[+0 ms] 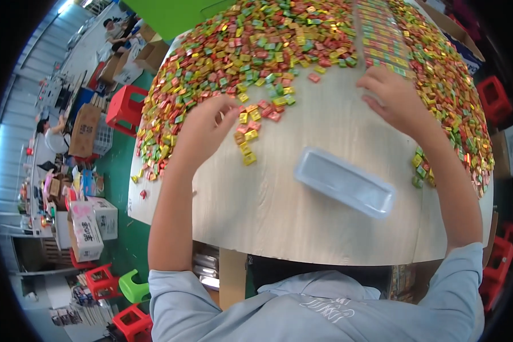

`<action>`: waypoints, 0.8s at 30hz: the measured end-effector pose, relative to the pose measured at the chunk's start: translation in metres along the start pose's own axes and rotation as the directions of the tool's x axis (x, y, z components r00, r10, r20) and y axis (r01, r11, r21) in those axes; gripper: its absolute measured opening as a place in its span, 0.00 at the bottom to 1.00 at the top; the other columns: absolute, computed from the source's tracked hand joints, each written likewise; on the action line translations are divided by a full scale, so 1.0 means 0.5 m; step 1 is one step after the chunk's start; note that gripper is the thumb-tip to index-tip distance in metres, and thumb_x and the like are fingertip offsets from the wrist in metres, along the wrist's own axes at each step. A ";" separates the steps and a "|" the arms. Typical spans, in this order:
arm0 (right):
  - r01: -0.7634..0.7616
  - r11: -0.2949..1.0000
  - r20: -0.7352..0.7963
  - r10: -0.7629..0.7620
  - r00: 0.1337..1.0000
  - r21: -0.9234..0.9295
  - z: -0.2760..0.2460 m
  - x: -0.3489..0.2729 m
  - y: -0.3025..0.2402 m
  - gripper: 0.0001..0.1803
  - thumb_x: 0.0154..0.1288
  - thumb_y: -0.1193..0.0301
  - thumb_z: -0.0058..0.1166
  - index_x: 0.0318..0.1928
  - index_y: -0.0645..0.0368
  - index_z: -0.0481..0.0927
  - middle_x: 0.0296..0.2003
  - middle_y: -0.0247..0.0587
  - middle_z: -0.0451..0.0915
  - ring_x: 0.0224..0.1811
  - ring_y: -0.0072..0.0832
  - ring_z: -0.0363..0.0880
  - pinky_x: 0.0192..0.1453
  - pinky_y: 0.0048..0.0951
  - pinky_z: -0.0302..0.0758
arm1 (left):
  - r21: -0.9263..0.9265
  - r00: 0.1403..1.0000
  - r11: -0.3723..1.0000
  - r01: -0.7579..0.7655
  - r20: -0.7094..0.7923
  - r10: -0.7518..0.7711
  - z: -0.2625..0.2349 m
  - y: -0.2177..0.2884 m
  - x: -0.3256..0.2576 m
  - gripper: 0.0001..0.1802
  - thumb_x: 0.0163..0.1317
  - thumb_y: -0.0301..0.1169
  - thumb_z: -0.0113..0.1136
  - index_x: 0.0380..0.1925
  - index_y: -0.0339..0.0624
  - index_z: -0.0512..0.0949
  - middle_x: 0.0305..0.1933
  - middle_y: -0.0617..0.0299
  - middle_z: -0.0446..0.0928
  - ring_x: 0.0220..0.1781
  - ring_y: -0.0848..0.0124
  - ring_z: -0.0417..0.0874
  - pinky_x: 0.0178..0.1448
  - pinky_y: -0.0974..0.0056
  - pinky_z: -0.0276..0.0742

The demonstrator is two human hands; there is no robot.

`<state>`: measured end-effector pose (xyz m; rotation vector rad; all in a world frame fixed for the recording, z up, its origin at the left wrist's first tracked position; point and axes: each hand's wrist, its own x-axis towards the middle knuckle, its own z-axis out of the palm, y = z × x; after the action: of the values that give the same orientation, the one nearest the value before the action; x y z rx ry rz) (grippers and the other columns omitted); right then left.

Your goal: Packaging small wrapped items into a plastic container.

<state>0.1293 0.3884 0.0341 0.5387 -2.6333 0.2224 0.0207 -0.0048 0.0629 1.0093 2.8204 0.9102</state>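
My left hand (210,126) is at the edge of a big heap of small foil-wrapped candies (256,51) in red, yellow, green and orange. Its thumb and fingers are apart, beside a loose trail of wrapped pieces (249,137). I see nothing held in it. Over at the right, my right hand (394,101) hovers with fingers bent and thumb apart, also without a visible object. Just beyond its fingertips lie clear trays (382,37) filled with neat rows of the candies. An empty clear plastic tray (346,181) rests slantwise on the table between my forearms.
The pale wooden tabletop (273,211) curves along its near edge. More candies (447,97) spread along the right side. A green bin (165,17) stands at the far left. Red stools (125,108), cardboard boxes (85,231) and people working (55,137) are on the left.
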 end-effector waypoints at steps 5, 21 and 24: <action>0.151 0.971 0.213 -0.190 0.958 0.186 0.113 0.108 -0.126 0.16 0.66 0.72 0.64 0.53 0.55 0.81 0.51 0.45 0.80 0.56 0.47 0.81 0.59 0.45 0.79 | 0.120 0.972 0.973 -0.195 0.154 0.176 0.031 -0.046 -0.091 0.11 0.64 0.31 0.72 0.46 0.46 0.85 0.39 0.59 0.82 0.41 0.62 0.84 0.47 0.58 0.81; 0.224 0.868 0.153 -0.319 0.935 0.444 0.175 0.146 -0.269 0.11 0.58 0.73 0.72 0.41 0.55 0.85 0.41 0.41 0.83 0.44 0.44 0.83 0.48 0.43 0.80 | -0.038 0.923 0.923 -0.383 0.035 0.384 0.075 -0.084 -0.098 0.07 0.61 0.31 0.70 0.36 0.42 0.83 0.35 0.57 0.80 0.43 0.54 0.85 0.47 0.49 0.80; 0.248 0.865 0.137 -0.336 0.932 0.437 0.177 0.151 -0.294 0.13 0.56 0.72 0.74 0.40 0.56 0.84 0.41 0.40 0.82 0.44 0.43 0.83 0.47 0.42 0.80 | -0.032 0.937 0.937 -0.347 0.030 0.348 0.085 -0.081 -0.101 0.09 0.60 0.30 0.72 0.38 0.43 0.82 0.36 0.58 0.80 0.43 0.55 0.84 0.47 0.51 0.78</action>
<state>0.0923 0.2080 -0.0009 1.1546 -2.6592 0.6689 0.0457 -0.0373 -0.0029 1.5383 2.6369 0.9370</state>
